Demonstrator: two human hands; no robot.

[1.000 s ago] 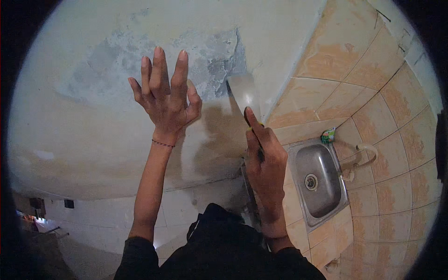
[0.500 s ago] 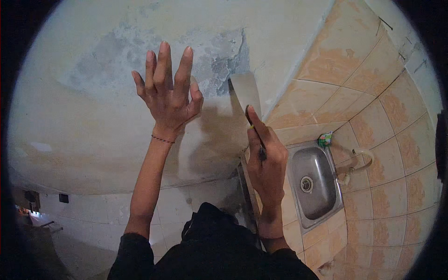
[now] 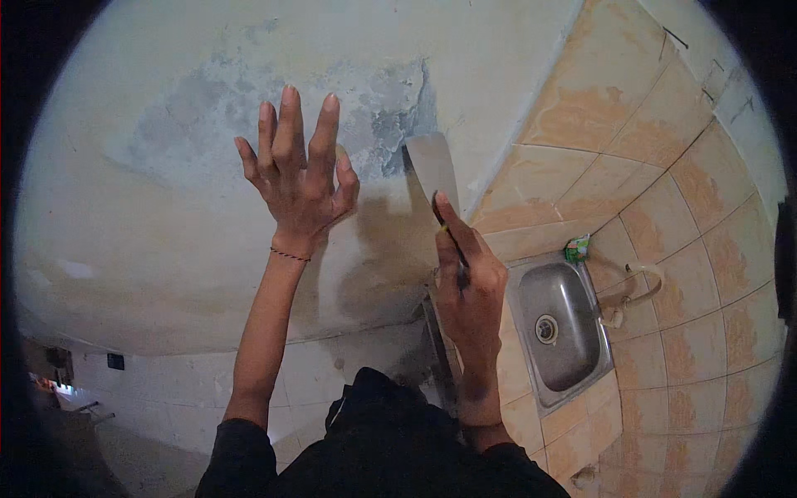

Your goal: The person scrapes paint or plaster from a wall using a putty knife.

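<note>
Fingers spread, my left hand (image 3: 300, 178) rests against the painted wall (image 3: 207, 274), over the lower part of a grey patch (image 3: 195, 112) where the paint has come off. My right hand (image 3: 471, 278) grips the dark handle of a putty knife (image 3: 433, 166), its index finger stretched along the base of the blade. The wide metal blade points up, its edge at the lower right end of the bare patch, beside rough, flaking plaster (image 3: 390, 124). Much of the handle is hidden in my fingers.
To the right, a steel sink (image 3: 564, 332) is set in a tiled counter (image 3: 560, 423). A small green packet (image 3: 576, 247) stands at its far corner, and a pale tap (image 3: 643, 290) juts from the tiled wall (image 3: 689, 332). Pale floor tiles (image 3: 199, 390) show at lower left.
The view has shifted slightly. The putty knife's blade remains by the right end of the bare patch, my right hand still around its handle. My left hand keeps its place on the wall.
</note>
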